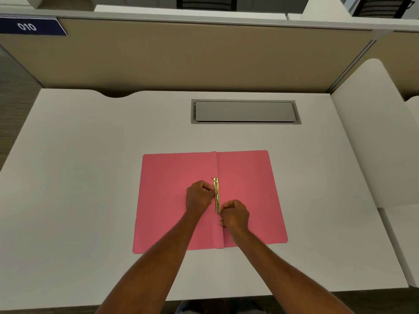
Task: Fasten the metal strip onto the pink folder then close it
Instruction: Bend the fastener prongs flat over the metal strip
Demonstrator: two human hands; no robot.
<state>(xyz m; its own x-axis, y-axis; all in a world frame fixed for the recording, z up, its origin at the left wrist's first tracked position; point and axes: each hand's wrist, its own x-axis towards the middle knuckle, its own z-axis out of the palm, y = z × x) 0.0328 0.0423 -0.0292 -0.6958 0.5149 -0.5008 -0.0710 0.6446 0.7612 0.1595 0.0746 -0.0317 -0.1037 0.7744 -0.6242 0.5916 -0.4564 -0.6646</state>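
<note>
Head view of a white tabletop (90,177) in a partitioned study booth. A pink folder (172,214) lies open and flat near the front edge, both leaves spread, with its centre fold running away from the viewer. A gold metal strip (217,196) lies along this fold, just to its right, in the middle part of the folder's length; it is aligned with the fold and touches the folder. A thin prong rises at the strip's far end.

The left hand (199,196) rests on the left leaf with fingers curled closed, its thumb and fingertips pinched on the strip's left edge near the upper half. The right hand (234,215) sits on the right leaf at the strip's near end, also curled closed, fingertips pressed against the strip and the fold; whether it grips a prong or only the strip end cannot be told. Both forearms enter from the bottom edge and converge on the fold.

Behind the folder, well apart from it, a grey hatch (246,111) is set flush in the tabletop. A tan partition (181,57) closes the back of the booth, and a white side panel (371,132) stands at the right. A blue label (29,26) reading 010 sits at the partition's upper left.
</note>
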